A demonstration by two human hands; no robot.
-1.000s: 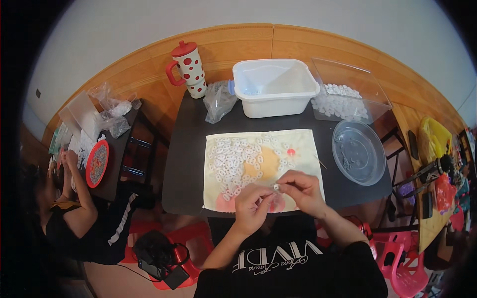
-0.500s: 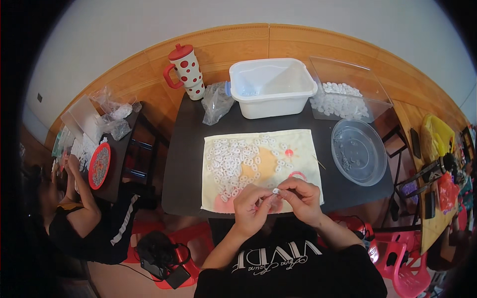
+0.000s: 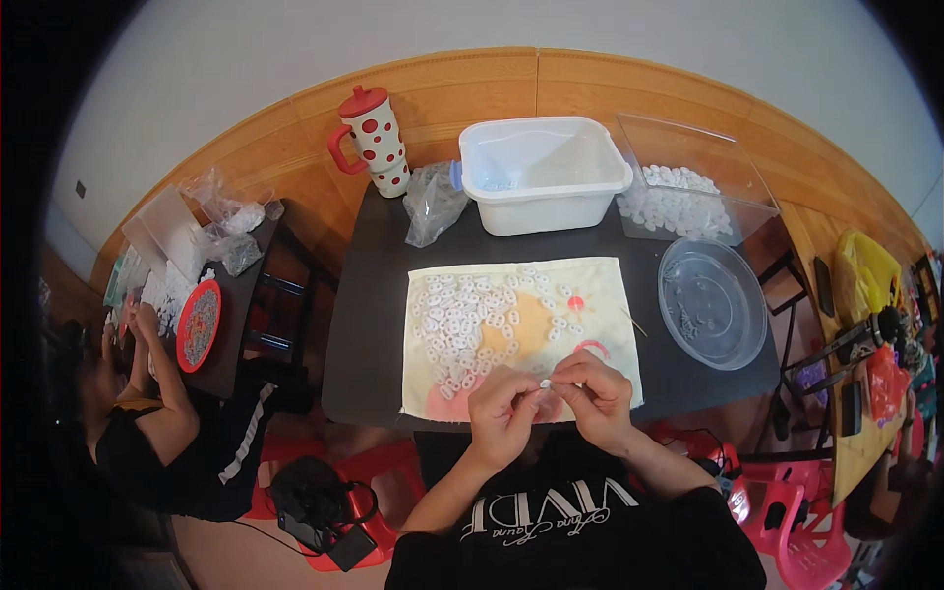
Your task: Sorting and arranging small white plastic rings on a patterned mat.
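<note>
Both my hands meet over the near edge of a pale yellow cloth (image 3: 580, 278). Between the fingertips of my left hand (image 3: 503, 405) and my right hand (image 3: 596, 395) is a small white plastic piece (image 3: 546, 384), pinched from both sides. Its details are too small to make out. Many white pieces with two round holes (image 3: 462, 320) lie spread over the left and middle of the cloth. To the right, a round clear plastic dish (image 3: 723, 315) holds small greyish parts (image 3: 691, 317) along its left side.
At the back stand a white tub (image 3: 546, 211), a clear bin (image 3: 708, 147) with white pieces, a crumpled plastic bag (image 3: 433, 211) and a spotted tumbler (image 3: 379, 147). A thin pointed tool (image 3: 634, 323) lies beside the cloth. Another person (image 3: 162, 423) works at the left table.
The small white piece has turned slightly between my fingertips. My hands stay in nearly the same place, and the whole view has shifted slightly.
</note>
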